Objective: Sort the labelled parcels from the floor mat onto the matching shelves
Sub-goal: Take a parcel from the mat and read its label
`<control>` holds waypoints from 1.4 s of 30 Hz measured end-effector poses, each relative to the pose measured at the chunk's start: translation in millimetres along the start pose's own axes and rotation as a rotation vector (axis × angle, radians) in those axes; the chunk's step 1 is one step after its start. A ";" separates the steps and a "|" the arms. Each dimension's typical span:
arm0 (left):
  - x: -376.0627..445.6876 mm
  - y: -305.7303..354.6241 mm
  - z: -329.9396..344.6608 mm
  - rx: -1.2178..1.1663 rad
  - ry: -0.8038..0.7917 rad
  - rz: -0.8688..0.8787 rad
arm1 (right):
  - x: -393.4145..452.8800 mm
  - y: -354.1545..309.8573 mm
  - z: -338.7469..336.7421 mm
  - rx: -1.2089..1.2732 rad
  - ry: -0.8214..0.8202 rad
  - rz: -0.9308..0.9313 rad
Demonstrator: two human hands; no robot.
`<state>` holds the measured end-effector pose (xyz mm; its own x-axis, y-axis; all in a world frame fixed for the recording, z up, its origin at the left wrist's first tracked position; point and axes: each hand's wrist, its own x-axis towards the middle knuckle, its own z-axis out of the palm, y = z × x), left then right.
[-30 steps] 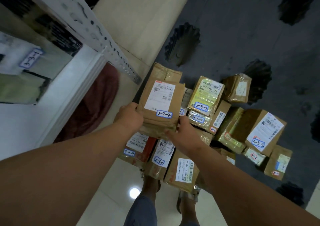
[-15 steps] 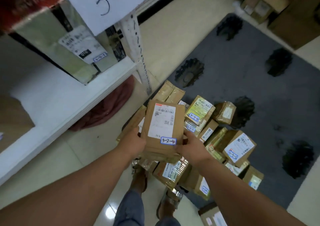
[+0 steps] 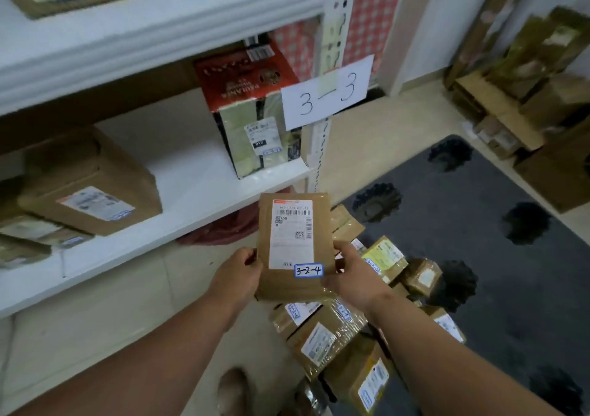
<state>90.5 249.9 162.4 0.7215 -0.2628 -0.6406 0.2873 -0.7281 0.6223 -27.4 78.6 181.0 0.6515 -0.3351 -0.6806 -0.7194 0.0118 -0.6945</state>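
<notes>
Brown parcel (image 3: 295,246): labelled 3-2-4, long axis 12–6, between both hands.
Left hand (image 3: 238,276): grips its 9 o'clock edge.
Right hand (image 3: 354,275): grips its 3 o'clock edge.
Sign (image 3: 327,96): reads 3-3, at 12; that shelf judged no match.

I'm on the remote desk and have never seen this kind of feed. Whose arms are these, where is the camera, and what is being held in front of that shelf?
There is no machine here: the arms belong to a person, and the single camera sits on their head, looking forward and down. The left hand and the right hand grip a flat brown parcel by its two sides, in the air. Its blue tag reads 3-2-4. To the left stands a white shelf holding a brown box and a red-topped carton; a paper sign on its post reads 3-3. Below the hands, more labelled parcels lie piled at the edge of a dark mat. The tag and the sign do not match.
</notes>
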 end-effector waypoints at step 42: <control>-233.9 -90.6 -289.5 -0.402 0.457 0.281 | -203.4 -197.5 224.2 -0.328 -0.171 -0.541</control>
<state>78.1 560.7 386.1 0.9720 -0.0495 -0.2295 0.1976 -0.3556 0.9135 36.1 355.7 404.3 0.9518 -0.0584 -0.3011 -0.2976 -0.4139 -0.8603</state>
